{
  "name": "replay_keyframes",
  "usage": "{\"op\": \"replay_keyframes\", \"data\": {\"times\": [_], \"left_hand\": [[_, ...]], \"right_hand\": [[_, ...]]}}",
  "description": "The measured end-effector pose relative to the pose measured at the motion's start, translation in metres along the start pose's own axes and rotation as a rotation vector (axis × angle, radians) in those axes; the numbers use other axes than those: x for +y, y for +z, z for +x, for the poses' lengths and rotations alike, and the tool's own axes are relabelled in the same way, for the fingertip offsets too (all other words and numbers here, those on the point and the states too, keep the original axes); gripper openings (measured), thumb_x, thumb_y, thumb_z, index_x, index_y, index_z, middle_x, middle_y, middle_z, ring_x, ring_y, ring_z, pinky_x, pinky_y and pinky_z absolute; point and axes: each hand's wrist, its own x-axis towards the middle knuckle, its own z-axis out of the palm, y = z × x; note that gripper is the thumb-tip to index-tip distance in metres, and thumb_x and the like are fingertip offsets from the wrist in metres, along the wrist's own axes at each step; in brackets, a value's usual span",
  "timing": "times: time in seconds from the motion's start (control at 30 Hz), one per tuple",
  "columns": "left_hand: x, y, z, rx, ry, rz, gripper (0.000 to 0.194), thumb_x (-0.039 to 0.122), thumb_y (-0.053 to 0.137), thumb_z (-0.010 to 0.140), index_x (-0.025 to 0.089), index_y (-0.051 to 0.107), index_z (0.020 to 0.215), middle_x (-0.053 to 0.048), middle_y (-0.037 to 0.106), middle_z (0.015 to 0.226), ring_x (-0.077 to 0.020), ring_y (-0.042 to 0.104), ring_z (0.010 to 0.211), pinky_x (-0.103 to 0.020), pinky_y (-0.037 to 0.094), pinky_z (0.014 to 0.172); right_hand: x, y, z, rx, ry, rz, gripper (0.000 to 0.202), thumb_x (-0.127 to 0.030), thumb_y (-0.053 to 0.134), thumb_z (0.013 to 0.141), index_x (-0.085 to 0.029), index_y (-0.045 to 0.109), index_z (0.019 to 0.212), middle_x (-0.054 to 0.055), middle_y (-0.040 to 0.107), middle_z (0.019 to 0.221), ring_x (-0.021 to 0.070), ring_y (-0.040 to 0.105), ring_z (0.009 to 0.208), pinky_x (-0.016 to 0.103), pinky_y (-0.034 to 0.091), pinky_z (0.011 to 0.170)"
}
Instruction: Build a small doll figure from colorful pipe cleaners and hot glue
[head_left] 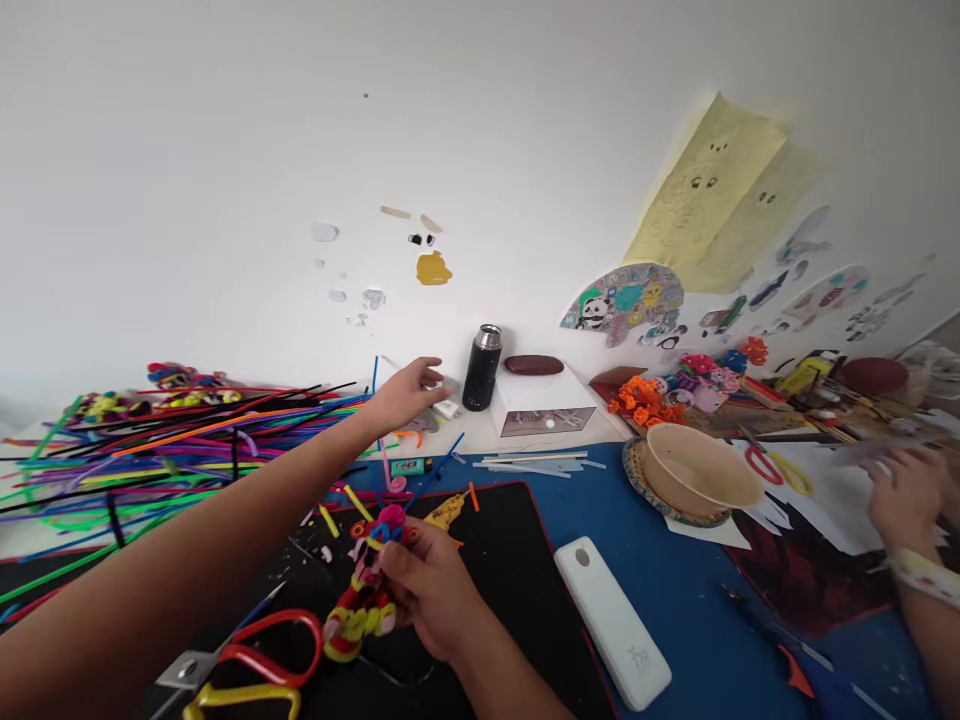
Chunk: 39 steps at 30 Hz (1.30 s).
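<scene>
My right hand (431, 585) is closed around a small figure of twisted pipe cleaners (364, 600) in pink, blue, red and yellow, above the black mat (495, 560). Farther back, my left hand (409, 392) reaches over the table near the wall, its fingers apart and nothing seen in them. A small white object (448, 409) lies just beyond its fingertips, beside the black bottle (482, 370). Below my left forearm lie scissors (270, 650) with red and yellow handles. Long colourful pipe cleaners (187, 450) are heaped at the left.
A white box (544, 400) carries a dark red case (534, 365). On the blue mat (600, 500) lies a white power bank (613, 622); a beige bowl (701, 470) stands right of it. At the right edge, another person's hands (907, 495) hold paper near more scissors (780, 470).
</scene>
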Motion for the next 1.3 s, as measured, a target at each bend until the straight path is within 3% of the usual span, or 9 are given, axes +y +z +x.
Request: {"op": "replay_keyframes", "data": {"times": [0.13,0.23,0.3,0.47,0.63,0.8,1.0,1.13,1.3], "left_hand": [[-0.021,0.052,0.065,0.027,-0.096,0.051,0.082,0.047,0.090,0.074,0.019,0.057,0.144,-0.023,0.070,0.141,-0.0396,0.064,0.135,-0.050,0.050,0.108],[-0.033,0.078,0.090,0.045,-0.035,0.063,0.083,0.048,0.091,0.074,0.018,0.055,0.143,-0.025,0.069,0.142,-0.0410,0.064,0.135,-0.050,0.050,0.107],[-0.037,0.089,0.098,0.061,-0.024,0.123,0.080,0.051,0.090,0.075,0.019,0.056,0.139,-0.024,0.070,0.142,-0.0426,0.065,0.131,-0.051,0.051,0.102],[-0.036,0.096,0.099,0.100,-0.016,0.254,0.066,0.051,0.084,0.082,0.018,0.057,0.131,-0.024,0.071,0.135,-0.0425,0.068,0.120,-0.050,0.051,0.093],[-0.015,0.076,0.081,0.166,0.106,0.220,0.061,0.044,0.087,0.078,0.020,0.059,0.126,-0.016,0.073,0.125,-0.0352,0.070,0.112,-0.047,0.051,0.094],[0.026,0.031,0.036,0.185,0.146,0.094,0.059,0.045,0.089,0.076,0.019,0.063,0.122,-0.014,0.075,0.119,-0.0307,0.071,0.102,-0.045,0.053,0.091],[0.065,-0.033,-0.064,0.194,0.209,0.050,0.059,0.041,0.096,0.071,0.021,0.071,0.121,-0.009,0.078,0.113,-0.0321,0.071,0.102,-0.044,0.055,0.095],[0.073,-0.063,-0.141,0.275,0.225,0.081,0.062,0.038,0.099,0.068,0.025,0.076,0.124,-0.008,0.080,0.116,-0.0366,0.070,0.112,-0.044,0.054,0.102],[0.067,-0.079,-0.229,0.302,0.223,0.189,0.073,0.040,0.102,0.063,0.029,0.076,0.130,-0.007,0.081,0.112,-0.0358,0.072,0.100,-0.045,0.057,0.096]], "right_hand": [[-0.009,-0.004,-0.001,-0.008,-0.032,0.109,0.070,-0.072,0.102,0.055,-0.019,0.069,0.087,-0.005,0.059,0.061,0.0048,0.033,0.041,0.018,0.033,0.036],[-0.014,-0.007,-0.001,0.054,-0.068,0.223,0.070,-0.071,0.102,0.055,-0.019,0.073,0.092,-0.003,0.061,0.064,0.0082,0.043,0.043,0.019,0.034,0.036],[-0.014,-0.007,-0.001,0.023,-0.076,0.254,0.073,-0.074,0.100,0.055,-0.018,0.075,0.097,0.001,0.067,0.070,0.0101,0.047,0.045,0.021,0.035,0.038],[-0.009,-0.005,-0.006,-0.063,-0.032,0.240,0.073,-0.070,0.102,0.055,-0.017,0.078,0.099,0.001,0.067,0.073,0.0101,0.047,0.046,0.023,0.041,0.039],[-0.014,-0.003,-0.009,-0.011,-0.024,0.273,0.076,-0.075,0.099,0.054,-0.018,0.075,0.098,0.005,0.070,0.075,0.0191,0.065,0.056,0.024,0.039,0.039],[-0.020,0.001,-0.012,-0.015,-0.060,0.279,0.066,-0.070,0.101,0.055,-0.020,0.071,0.085,0.005,0.067,0.072,0.0238,0.069,0.066,0.030,0.051,0.051],[-0.020,-0.002,-0.015,0.104,-0.092,0.306,0.061,-0.064,0.104,0.057,-0.021,0.065,0.076,0.001,0.064,0.071,0.0163,0.060,0.061,0.029,0.052,0.055],[-0.020,-0.004,-0.016,0.159,-0.079,0.279,0.061,-0.062,0.106,0.057,-0.019,0.067,0.075,0.001,0.067,0.071,0.0123,0.058,0.058,0.025,0.049,0.055],[-0.017,-0.001,-0.018,0.220,-0.052,0.252,0.064,-0.059,0.109,0.050,-0.019,0.064,0.072,-0.001,0.065,0.066,0.0108,0.056,0.053,0.023,0.048,0.051]]}}
